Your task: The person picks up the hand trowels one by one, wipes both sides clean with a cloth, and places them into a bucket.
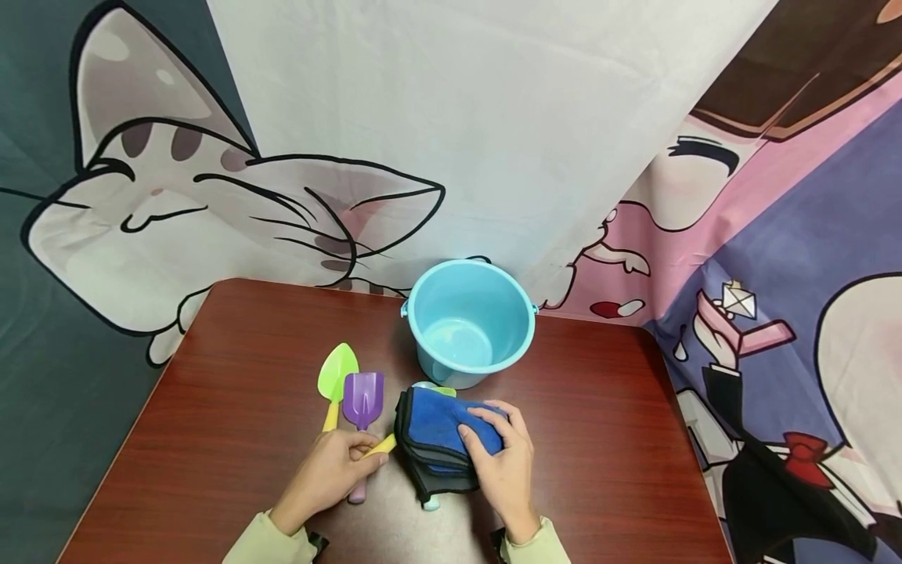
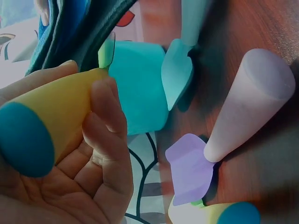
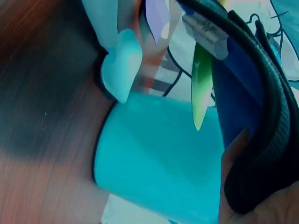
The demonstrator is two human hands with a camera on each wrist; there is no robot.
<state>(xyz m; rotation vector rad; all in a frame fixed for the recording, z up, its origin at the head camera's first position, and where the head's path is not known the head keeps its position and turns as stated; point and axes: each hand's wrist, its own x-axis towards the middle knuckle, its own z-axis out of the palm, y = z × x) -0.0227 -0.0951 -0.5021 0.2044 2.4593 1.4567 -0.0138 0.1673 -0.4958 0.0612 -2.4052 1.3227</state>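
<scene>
My left hand (image 1: 331, 474) pinches the yellow handle (image 2: 65, 105) of a toy shovel with a blue end cap. The shovel's green blade (image 3: 202, 88) shows past the cloth in the right wrist view; its middle is hidden in the head view. My right hand (image 1: 507, 474) grips a folded blue cloth (image 1: 440, 423) with black edging, thumb on its top face. A pale label (image 3: 205, 35) hangs from the cloth. Below it lies a light blue toy shovel (image 3: 122, 65), mostly covered from above. The cloth is held above the table.
A light blue bucket (image 1: 468, 270) stands upright near the table's back edge. Left of the cloth lie a purple shovel (image 1: 363, 401) and a green spade (image 1: 338, 372) with a yellow handle. A printed cat curtain (image 1: 493, 117) hangs behind the brown table (image 1: 599, 439).
</scene>
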